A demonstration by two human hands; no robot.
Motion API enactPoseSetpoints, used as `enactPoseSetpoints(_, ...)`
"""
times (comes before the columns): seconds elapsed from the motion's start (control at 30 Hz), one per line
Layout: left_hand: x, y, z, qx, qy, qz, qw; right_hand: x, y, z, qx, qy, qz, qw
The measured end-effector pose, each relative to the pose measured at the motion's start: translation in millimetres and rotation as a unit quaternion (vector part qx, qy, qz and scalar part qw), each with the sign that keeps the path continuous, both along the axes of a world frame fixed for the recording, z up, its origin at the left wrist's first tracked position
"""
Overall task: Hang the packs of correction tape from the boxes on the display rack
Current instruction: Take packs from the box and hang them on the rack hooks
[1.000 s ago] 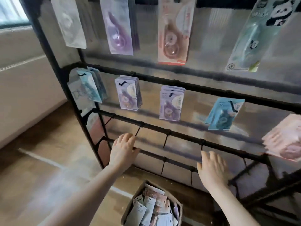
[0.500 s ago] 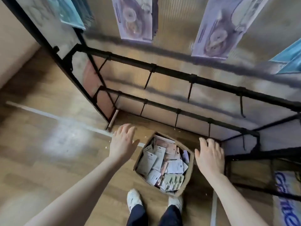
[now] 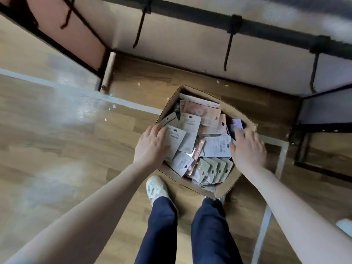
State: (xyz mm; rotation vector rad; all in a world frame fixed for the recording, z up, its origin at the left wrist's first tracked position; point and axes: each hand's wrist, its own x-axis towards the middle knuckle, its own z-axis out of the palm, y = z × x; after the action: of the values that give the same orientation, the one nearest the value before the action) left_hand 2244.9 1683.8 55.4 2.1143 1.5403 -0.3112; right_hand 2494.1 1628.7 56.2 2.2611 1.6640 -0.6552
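An open cardboard box [image 3: 225, 187] stands on the floor in front of my feet, filled with several loose packs of correction tape [image 3: 192, 134] in grey, pink and green. My left hand [image 3: 151, 144] reaches over the box's left rim, fingers spread and touching a grey pack. My right hand [image 3: 247, 147] hovers over the right rim with fingers extended, blurred, holding nothing. Above the box runs the lowest bar of the black display rack [image 3: 236, 29] with bare hooks.
Wooden floor with a white tape line [image 3: 122, 101] runs left of the box. The rack's black frame legs [image 3: 102, 73] stand at left and right. My legs in dark trousers and white shoes [image 3: 156, 188] are just behind the box.
The view has tilted down from the rack to the box. Both hands have dropped from the rack's height to the box rim, the left now touching packs.
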Motion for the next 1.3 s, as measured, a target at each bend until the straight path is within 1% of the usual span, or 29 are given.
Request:
enactPoseSetpoints(0.17, 12.7, 12.6, -75.3, -0.014, 0.016, -0.059, 0.998, 8.5, 14.5, -81.5, -0.035, 0.06, -0.049, 0.996)
enactPoseSetpoints(0.27, 23.8, 32.5, -110.0, -0.001, 0.005, -0.09, 0.996, 14.9, 27.4, -121.7, -0.045, 0.06, -0.047, 0.996)
enactPoseSetpoints(0.33, 35.0, 50.5, -128.3, 0.006, -0.001, -0.094, 0.996, 19.3, 35.5, -146.3, -0.045, 0.056, -0.061, 0.996)
enactPoseSetpoints(0.4, 48.0, 66.6, -145.3, 0.014, -0.004, -0.094, 0.995, 23.9, 42.2, -166.8, -0.037, 0.045, -0.078, 0.995)
enactPoseSetpoints(0.47, 60.8, 76.7, -160.0, -0.01, -0.014, -0.091, 0.996, 27.9, 43.9, -184.2, -0.046, 0.037, -0.076, 0.995)
enactPoseSetpoints(0.57, 77.6, 91.1, -182.9, -0.015, -0.038, -0.104, 0.994, 32.4, 43.0, -207.3, -0.04, 0.062, -0.095, 0.993)
enactPoseSetpoints(0.63, 90.4, 97.9, -195.2, -0.038, -0.042, -0.103, 0.993, 35.2, 40.3, -217.1, -0.027, 0.102, -0.15, 0.983)
enactPoseSetpoints(0.73, 106.4, 102.2, -203.1, -0.046, -0.018, -0.088, 0.995, 36.1, 33.9, -226.5, 0.028, 0.16, -0.212, 0.964)
enactPoseSetpoints(0.83, 111.2, 101.3, -203.4, -0.019, -0.013, -0.08, 0.996, 34.4, 27.8, -227.5, 0.079, 0.167, -0.228, 0.956)
enactPoseSetpoints(0.9, 109.4, 98.3, -200.5, -0.019, -0.009, -0.086, 0.996, 32.4, 23.1, -225.9, 0.111, 0.164, -0.241, 0.95)
enactPoseSetpoints(0.97, 108.4, 99.4, -195.5, -0.052, 0.006, -0.077, 0.996, 30.6, 20.3, -221.0, 0.135, 0.174, -0.255, 0.941)
enactPoseSetpoints(1.03, 109.8, 105.2, -187.5, -0.099, 0.036, -0.079, 0.991, 27.9, 19.1, -212.3, 0.144, 0.205, -0.276, 0.928)
enactPoseSetpoints(1.1, 111.6, 111.8, -176.7, -0.118, 0.055, -0.091, 0.987, 25.8, 20.1, -203.0, 0.147, 0.222, -0.286, 0.92)
enactPoseSetpoints(1.13, 112.3, 114.1, -171.9, -0.114, 0.047, -0.097, 0.988, 25.0, 21.2, -197.9, 0.144, 0.224, -0.286, 0.92)
enactPoseSetpoints(1.23, 111.0, 112.9, -158.8, -0.094, -0.037, -0.094, 0.99, 23.3, 23.4, -184.9, 0.123, 0.231, -0.292, 0.92)
enactPoseSetpoints(1.3, 106.7, 107.5, -146.7, -0.089, -0.071, -0.086, 0.99, 22.8, 22.4, -175.4, 0.116, 0.231, -0.306, 0.916)
